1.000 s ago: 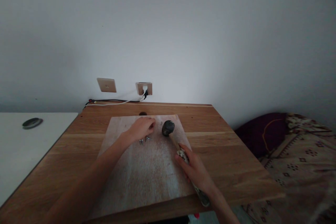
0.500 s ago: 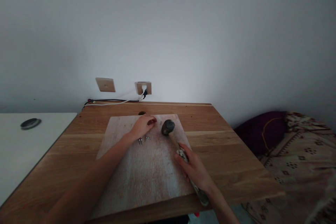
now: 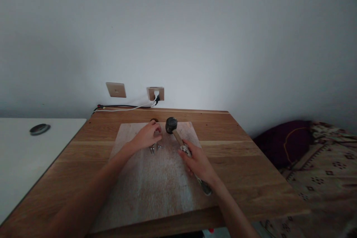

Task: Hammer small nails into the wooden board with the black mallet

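Observation:
My right hand is wrapped round the patterned grip of a mallet with a dark head and a pale wooden shaft. The head points away from me and hangs over the far part of a pale, worn board. Close to its left is my left hand, low over the board with its fingers curled in; anything between the fingertips is too small to make out. Several shiny metal nails lie on the board just below that hand.
The board rests on a wooden table against a wall. Cables run along the back edge to a socket. On the left stands a white surface with a dark round object. Patterned fabric lies to the right.
My right hand has moved the mallet up and to the left, its head now beside my left hand. My left hand has drawn slightly back to the left. The view has shifted a little.

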Motion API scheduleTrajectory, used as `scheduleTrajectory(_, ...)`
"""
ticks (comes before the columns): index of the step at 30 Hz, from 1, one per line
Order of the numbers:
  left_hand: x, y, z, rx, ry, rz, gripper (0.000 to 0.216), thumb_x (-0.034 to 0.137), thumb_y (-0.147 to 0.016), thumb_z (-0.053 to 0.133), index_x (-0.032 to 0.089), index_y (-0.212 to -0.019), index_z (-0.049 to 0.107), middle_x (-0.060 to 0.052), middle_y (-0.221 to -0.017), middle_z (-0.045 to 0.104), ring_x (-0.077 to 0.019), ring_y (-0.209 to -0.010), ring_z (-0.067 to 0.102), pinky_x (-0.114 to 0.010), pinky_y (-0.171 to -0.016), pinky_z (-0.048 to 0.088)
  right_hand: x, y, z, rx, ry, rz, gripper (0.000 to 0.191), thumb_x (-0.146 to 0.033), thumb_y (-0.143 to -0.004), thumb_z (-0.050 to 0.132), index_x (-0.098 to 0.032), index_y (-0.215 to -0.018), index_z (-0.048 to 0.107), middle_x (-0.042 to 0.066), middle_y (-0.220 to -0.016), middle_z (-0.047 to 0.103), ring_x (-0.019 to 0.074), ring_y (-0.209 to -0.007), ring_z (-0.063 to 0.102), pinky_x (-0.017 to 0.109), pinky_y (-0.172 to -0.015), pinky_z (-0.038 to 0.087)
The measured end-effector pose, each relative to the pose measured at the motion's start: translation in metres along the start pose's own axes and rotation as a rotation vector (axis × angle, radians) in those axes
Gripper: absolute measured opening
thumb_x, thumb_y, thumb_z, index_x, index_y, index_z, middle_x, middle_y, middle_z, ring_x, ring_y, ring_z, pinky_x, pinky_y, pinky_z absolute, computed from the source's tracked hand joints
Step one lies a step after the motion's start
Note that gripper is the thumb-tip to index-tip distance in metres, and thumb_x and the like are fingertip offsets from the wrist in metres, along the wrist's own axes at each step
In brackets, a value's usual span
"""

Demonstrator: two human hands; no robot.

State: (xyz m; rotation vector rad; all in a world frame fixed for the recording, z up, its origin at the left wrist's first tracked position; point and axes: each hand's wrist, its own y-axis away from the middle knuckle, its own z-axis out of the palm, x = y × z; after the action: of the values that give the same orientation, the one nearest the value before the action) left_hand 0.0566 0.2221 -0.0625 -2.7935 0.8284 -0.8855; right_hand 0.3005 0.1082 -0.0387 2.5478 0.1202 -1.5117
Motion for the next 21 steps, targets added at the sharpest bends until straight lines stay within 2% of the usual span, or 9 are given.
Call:
scheduleTrajectory(4,0.004,0.023,-0.019,-0.216,-0.111,-0.017,0.009,0.025,-0.074,0.067,0.019,-0.081,0.066,-0.005,-0.091,0.060,-0.0207,-0.080,0.062,-0.031,-0.072,0.047,0.005,0.018,-0.003,0.008,-0.032,0.007,0.053,-0.043,-0.096,0.051,-0.014,-0.140,0.054,-0.008,-0.052,0.048,0.0108,-0.036,0.046,0.019,-0.035,0.039)
scheduleTrajectory(7,0.009,0.028,-0.021,-0.245,-0.119,-0.043,0.003,0.021,-0.072,0.067,0.019,-0.074,0.065,-0.004,-0.090,0.061,-0.0192,-0.077,0.062,-0.030,-0.069,0.045,0.010,0.031,-0.004,-0.001,-0.003,0.053,0.055,-0.044,-0.095,0.052,-0.013,-0.140,0.056,-0.007,-0.055,0.050,0.0113,-0.038,0.047,0.020,-0.036,0.040)
scheduleTrajectory(11,0.009,0.019,-0.015,-0.169,-0.053,-0.073,0.010,0.012,-0.070,0.064,0.020,-0.075,0.065,-0.002,-0.077,0.065,-0.0190,-0.073,0.063,-0.029,-0.068,0.044,0.017,0.038,-0.002,-0.010,0.011,0.081,0.061,-0.046,-0.096,0.051,-0.009,-0.144,0.052,-0.007,-0.054,0.050,0.0128,-0.039,0.047,0.022,-0.036,0.041)
scheduleTrajectory(14,0.002,0.006,-0.007,-0.055,0.108,-0.070,0.029,0.008,-0.073,0.061,0.021,-0.098,0.069,0.000,-0.078,0.070,-0.0185,-0.074,0.066,-0.029,-0.073,0.047,0.023,0.037,0.000,0.002,-0.005,0.091,0.064,-0.050,-0.096,0.051,-0.010,-0.146,0.050,-0.006,-0.055,0.050,0.0130,-0.038,0.048,0.022,-0.035,0.040)
scheduleTrajectory(16,-0.002,-0.002,-0.001,0.034,0.207,-0.067,0.031,0.010,-0.078,0.060,0.021,-0.105,0.070,-0.001,-0.085,0.073,-0.0185,-0.078,0.068,-0.029,-0.076,0.050,0.025,0.037,0.001,-0.001,-0.014,0.093,0.063,-0.050,-0.096,0.051,-0.011,-0.145,0.050,-0.007,-0.054,0.050,0.0130,-0.038,0.048,0.022,-0.035,0.040)
scheduleTrajectory(19,-0.007,-0.010,0.007,0.119,0.262,-0.069,0.016,0.016,-0.082,0.060,0.021,-0.093,0.071,-0.003,-0.088,0.075,-0.0193,-0.082,0.069,-0.031,-0.079,0.052,0.026,0.037,0.001,-0.009,-0.023,0.085,0.060,-0.049,-0.097,0.050,-0.012,-0.145,0.050,-0.007,-0.052,0.049,0.0129,-0.036,0.048,0.022,-0.034,0.040)
scheduleTrajectory(21,-0.009,-0.011,0.010,0.133,0.264,-0.075,0.010,0.020,-0.082,0.061,0.020,-0.087,0.070,-0.003,-0.086,0.074,-0.0196,-0.081,0.068,-0.032,-0.080,0.053,0.026,0.037,0.001,-0.002,-0.015,0.078,0.058,-0.047,-0.098,0.050,-0.012,-0.145,0.050,-0.007,-0.053,0.050,0.0129,-0.037,0.048,0.022,-0.035,0.041)
